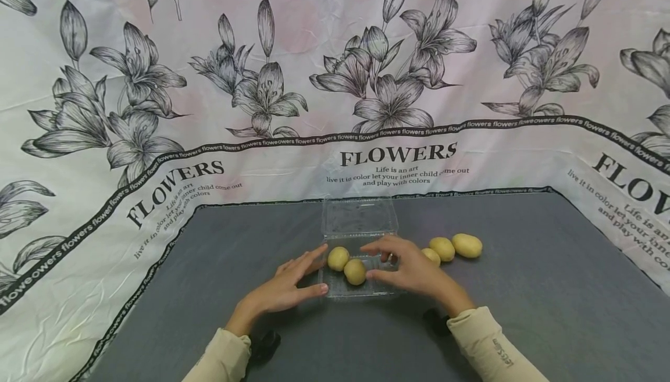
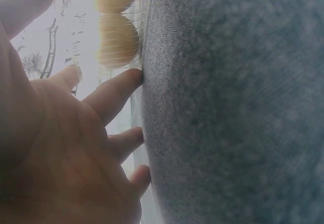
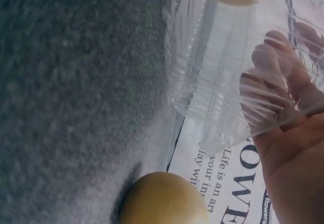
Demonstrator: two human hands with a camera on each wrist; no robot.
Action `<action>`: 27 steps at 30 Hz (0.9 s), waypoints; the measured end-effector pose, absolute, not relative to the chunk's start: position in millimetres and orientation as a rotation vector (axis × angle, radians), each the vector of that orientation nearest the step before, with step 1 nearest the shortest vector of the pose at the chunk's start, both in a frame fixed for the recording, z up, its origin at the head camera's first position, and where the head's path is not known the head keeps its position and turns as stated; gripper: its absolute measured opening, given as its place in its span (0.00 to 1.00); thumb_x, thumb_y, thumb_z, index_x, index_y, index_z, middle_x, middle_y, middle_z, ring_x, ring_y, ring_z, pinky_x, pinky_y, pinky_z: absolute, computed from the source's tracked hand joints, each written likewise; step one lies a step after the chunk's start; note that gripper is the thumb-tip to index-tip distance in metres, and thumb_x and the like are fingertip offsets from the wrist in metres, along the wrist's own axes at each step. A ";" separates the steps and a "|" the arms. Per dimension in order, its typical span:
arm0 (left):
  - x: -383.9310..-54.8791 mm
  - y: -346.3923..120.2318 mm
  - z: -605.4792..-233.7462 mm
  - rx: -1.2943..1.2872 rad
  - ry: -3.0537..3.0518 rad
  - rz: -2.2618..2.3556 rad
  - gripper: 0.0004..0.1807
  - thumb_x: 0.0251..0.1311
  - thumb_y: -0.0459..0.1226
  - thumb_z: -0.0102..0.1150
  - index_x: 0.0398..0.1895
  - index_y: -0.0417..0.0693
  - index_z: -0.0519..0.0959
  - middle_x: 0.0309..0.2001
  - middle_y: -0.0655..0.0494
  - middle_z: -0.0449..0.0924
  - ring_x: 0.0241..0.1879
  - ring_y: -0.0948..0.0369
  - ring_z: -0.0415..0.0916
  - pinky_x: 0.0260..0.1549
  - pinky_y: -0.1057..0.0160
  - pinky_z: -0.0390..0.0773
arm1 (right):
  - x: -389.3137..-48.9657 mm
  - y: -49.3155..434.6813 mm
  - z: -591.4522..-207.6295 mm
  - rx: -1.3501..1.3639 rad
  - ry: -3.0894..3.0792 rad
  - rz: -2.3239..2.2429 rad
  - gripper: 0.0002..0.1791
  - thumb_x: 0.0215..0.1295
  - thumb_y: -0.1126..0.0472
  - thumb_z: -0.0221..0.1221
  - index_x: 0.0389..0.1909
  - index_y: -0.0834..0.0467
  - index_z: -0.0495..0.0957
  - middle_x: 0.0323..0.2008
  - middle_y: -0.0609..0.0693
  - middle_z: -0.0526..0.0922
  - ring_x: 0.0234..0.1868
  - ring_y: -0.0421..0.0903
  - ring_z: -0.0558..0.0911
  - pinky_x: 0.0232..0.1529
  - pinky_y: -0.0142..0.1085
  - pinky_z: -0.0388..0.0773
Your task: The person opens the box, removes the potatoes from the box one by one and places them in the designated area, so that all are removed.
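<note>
Two potatoes (image 1: 355,272) are lying in the container (image 1: 358,292); I'm seeing the left hand (image 1: 289,286), wide-fingered, touching its left edge, the right hand (image 1: 410,267), fingers parted, overhanging its right.

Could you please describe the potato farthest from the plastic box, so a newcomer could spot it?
On the grey table stands an open clear plastic box. To its right, past the right hand, lie three yellow potatoes. The wanted potato is the rightmost, visibly more elongated than its neighbour.

A tabletop booth — flower-printed cloth (image 1: 335,68) round three sides of a grey table (image 1: 366,335)
</note>
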State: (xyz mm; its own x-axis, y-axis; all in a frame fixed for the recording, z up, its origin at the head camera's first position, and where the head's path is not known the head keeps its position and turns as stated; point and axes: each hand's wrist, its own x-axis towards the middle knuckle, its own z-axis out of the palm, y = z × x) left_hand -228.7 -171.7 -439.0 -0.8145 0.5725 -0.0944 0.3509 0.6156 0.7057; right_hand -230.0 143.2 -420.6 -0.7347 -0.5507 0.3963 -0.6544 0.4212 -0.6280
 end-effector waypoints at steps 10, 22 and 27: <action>-227.5 -171.0 -438.9 0.744 2.538 1.008 0.44 0.72 0.58 0.54 0.83 0.73 0.42 0.78 0.60 0.62 0.83 0.46 0.33 0.75 0.31 0.32 | -228.9 139.2 -422.0 1.076 -2.568 1.200 0.27 0.62 0.56 0.72 0.61 0.57 0.81 0.50 0.56 0.85 0.39 0.48 0.80 0.38 0.38 0.81; -227.7 -171.7 -439.1 0.744 2.525 1.013 0.44 0.72 0.59 0.54 0.83 0.75 0.41 0.78 0.59 0.61 0.83 0.46 0.32 0.75 0.31 0.31 | -230.0 135.3 -424.2 1.057 -2.540 1.173 0.25 0.62 0.57 0.72 0.59 0.60 0.82 0.48 0.57 0.86 0.36 0.45 0.79 0.35 0.38 0.81; -228.1 -171.0 -438.1 0.748 2.519 1.016 0.44 0.72 0.59 0.54 0.83 0.74 0.41 0.78 0.58 0.61 0.83 0.45 0.32 0.75 0.30 0.31 | -229.5 133.0 -423.4 1.055 -2.561 1.155 0.26 0.62 0.57 0.72 0.60 0.59 0.81 0.48 0.57 0.85 0.35 0.46 0.79 0.34 0.34 0.79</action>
